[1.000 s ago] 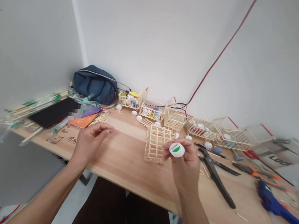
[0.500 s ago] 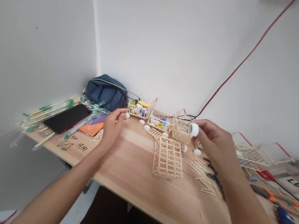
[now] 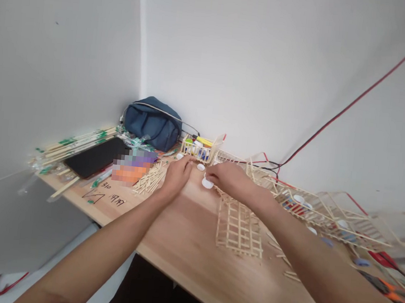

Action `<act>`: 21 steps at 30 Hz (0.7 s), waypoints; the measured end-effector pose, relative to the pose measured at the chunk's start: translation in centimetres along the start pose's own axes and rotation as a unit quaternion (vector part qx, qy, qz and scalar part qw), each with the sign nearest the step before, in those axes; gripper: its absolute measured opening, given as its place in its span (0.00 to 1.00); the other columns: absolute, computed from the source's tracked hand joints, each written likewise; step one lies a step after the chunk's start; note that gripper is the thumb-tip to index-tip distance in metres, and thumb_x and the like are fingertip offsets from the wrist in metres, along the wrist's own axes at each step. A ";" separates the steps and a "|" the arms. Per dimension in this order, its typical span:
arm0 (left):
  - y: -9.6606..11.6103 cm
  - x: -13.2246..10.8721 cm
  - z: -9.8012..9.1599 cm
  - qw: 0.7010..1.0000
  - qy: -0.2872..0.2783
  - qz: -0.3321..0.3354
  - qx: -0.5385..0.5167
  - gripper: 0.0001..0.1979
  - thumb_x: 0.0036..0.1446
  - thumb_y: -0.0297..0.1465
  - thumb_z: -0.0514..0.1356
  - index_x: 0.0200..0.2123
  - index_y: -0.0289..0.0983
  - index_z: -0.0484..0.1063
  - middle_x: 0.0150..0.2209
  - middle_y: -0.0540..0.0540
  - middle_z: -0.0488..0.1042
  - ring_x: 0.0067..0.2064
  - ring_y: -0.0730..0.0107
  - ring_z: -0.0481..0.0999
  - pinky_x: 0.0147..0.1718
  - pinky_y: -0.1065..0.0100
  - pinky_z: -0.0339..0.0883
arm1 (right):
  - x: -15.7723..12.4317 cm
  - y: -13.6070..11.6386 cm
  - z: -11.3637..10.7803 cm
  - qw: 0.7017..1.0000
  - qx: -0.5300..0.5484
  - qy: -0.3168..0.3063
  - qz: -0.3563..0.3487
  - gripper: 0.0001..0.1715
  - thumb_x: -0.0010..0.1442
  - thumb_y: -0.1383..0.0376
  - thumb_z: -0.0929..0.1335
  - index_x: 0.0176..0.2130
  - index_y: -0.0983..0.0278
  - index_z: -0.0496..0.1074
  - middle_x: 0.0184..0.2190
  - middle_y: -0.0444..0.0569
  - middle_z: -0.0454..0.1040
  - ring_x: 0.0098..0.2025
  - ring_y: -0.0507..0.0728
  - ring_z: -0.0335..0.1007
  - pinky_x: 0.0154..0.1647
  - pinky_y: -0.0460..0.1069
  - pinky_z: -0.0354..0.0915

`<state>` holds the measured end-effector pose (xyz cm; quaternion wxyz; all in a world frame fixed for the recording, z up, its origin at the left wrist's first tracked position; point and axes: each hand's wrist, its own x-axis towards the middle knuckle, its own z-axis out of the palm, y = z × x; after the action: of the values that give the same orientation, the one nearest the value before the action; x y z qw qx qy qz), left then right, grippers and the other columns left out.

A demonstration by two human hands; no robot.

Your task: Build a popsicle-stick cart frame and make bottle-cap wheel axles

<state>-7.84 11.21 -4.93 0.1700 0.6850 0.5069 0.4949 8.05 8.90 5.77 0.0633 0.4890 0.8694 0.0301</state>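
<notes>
Both my arms reach far across the wooden table. My right hand is curled, fingers closed on a white bottle cap held low at the table surface. My left hand sits just left of it, fingers bent down near another white cap; what it holds, if anything, is hidden. Right behind both hands stands a small stick-built crate with coloured items inside. A flat ladder-like stick frame lies on the table under my right forearm.
A blue bag sits in the corner. A black tablet, wrapped chopsticks and a loose stick pile lie at the left. More stick crates line the wall to the right, with a red cable and tools.
Both hands moved forward and together toward the far crate. The right hand lowered the white cap from mid-air to the table. The view shifted left.
</notes>
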 end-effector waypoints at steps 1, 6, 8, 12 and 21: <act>-0.3 0.1 0.0 1.000 -0.008 -0.003 0.010 0.15 0.60 0.25 0.51 0.46 0.36 0.75 0.44 0.43 0.80 0.45 0.61 0.77 0.47 0.63 0.66 | 0.5 -0.2 0.3 1.000 -0.009 -0.021 -0.008 0.10 0.61 0.68 0.66 0.33 0.64 0.77 0.33 0.52 0.79 0.38 0.59 0.75 0.32 0.47 0.58; -1.3 0.4 0.7 0.998 -0.056 -0.006 0.041 0.16 0.58 0.22 0.51 0.44 0.36 0.76 0.43 0.42 0.80 0.45 0.60 0.77 0.47 0.63 0.67 | 2.4 -0.9 1.9 0.993 -0.049 -0.109 -0.024 0.09 0.65 0.64 0.66 0.40 0.66 0.75 0.39 0.51 0.77 0.42 0.57 0.74 0.42 0.52 0.68; -1.4 0.3 0.9 0.997 -0.070 -0.001 0.045 0.16 0.58 0.22 0.51 0.44 0.36 0.75 0.43 0.43 0.80 0.45 0.60 0.77 0.47 0.63 0.67 | 3.0 -0.9 2.5 0.991 -0.058 -0.121 -0.020 0.14 0.66 0.60 0.67 0.47 0.67 0.72 0.44 0.51 0.75 0.44 0.56 0.73 0.45 0.55 0.70; -1.5 0.1 1.2 0.995 -0.086 0.006 0.054 0.15 0.58 0.23 0.52 0.44 0.37 0.76 0.43 0.43 0.80 0.47 0.60 0.77 0.49 0.63 0.67 | 3.8 -0.8 3.1 0.992 -0.054 -0.113 -0.019 0.13 0.66 0.62 0.66 0.46 0.67 0.73 0.43 0.52 0.76 0.44 0.57 0.74 0.44 0.55 0.71; -1.9 0.0 1.6 0.995 -0.075 0.012 0.057 0.16 0.61 0.25 0.50 0.46 0.38 0.74 0.36 0.46 0.79 0.39 0.65 0.77 0.43 0.67 0.68 | -3.6 1.5 0.1 0.981 0.123 0.143 -0.051 0.18 0.67 0.60 0.60 0.42 0.60 0.78 0.38 0.48 0.81 0.39 0.56 0.76 0.38 0.47 0.65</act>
<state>-7.44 12.45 -7.03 0.1620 0.7346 0.5121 0.4145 11.15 6.63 6.12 -0.1203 0.4388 0.8904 -0.0106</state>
